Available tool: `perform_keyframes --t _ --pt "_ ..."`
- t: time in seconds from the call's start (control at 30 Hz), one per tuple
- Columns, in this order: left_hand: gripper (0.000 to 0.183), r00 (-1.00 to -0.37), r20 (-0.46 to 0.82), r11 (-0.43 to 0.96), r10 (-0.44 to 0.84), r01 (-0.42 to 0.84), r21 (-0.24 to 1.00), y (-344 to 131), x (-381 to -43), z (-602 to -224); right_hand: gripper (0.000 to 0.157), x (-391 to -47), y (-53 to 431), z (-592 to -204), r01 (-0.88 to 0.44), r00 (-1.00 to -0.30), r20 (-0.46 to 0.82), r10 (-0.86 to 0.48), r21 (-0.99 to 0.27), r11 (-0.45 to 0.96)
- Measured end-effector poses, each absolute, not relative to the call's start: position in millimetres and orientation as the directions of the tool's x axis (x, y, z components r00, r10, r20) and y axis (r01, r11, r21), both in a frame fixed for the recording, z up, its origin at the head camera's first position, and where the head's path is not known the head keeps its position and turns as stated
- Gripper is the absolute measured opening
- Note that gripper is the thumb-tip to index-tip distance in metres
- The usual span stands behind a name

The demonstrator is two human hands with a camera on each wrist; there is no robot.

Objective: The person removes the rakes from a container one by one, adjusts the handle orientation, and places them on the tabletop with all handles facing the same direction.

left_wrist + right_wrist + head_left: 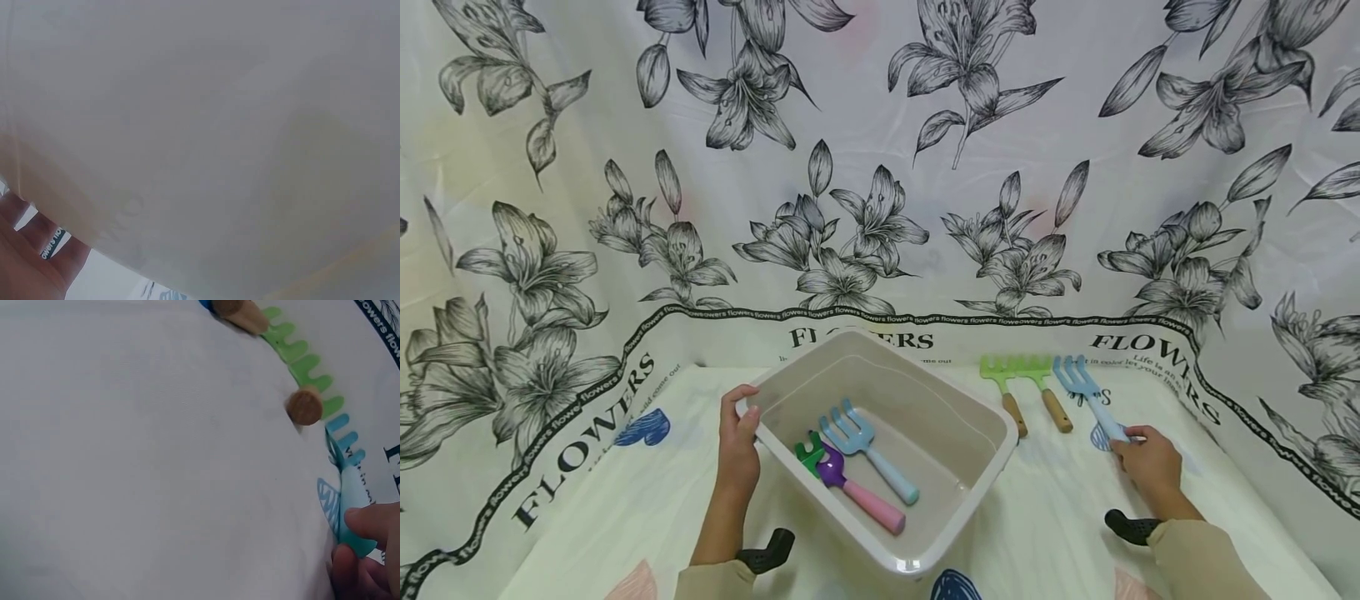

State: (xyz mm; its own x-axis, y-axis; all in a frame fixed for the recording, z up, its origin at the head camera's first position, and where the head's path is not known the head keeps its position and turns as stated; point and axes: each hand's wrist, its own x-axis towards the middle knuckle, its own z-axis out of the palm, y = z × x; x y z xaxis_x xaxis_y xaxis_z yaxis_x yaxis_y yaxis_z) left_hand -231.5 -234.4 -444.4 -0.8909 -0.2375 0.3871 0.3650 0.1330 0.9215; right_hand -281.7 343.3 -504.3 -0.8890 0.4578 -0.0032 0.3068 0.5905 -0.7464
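Observation:
My left hand (739,437) grips the left corner rim of a beige plastic bin (925,433), which is tilted toward me. Inside it lie a light blue toy rake (880,462), a purple toy fork with a pink handle (861,496) and a green pronged piece (809,454). Over at the right, my right hand (1150,467) pinches the handle end of a second light blue rake (1092,396) at the cloth. In the left wrist view, the bin's outer wall (206,137) fills most of the picture, with the fingers (37,256) at its edge.
Two green rakes with wooden handles (1012,414) (1056,410) lie side by side, left of the blue rake in my right hand. A floral curtain (865,167) rises behind the cloth-covered surface (647,500). Black wrist mounts (767,552) sit on both forearms.

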Motion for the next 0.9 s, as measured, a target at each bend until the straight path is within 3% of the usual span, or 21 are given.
perform_keyframes --t 0.63,0.9 --pt "0.042 -0.894 0.384 0.136 -0.23 0.361 0.923 -231.0 -234.5 -447.9 0.041 -274.8 340.3 -503.8 0.316 -0.878 0.036 0.477 -0.705 0.635" --pt "0.042 -0.896 0.368 0.146 -0.247 0.341 0.929 -233.1 -232.5 -445.8 0.063 -282.7 335.7 -497.9 0.327 -0.851 0.041 0.524 -0.739 0.589"
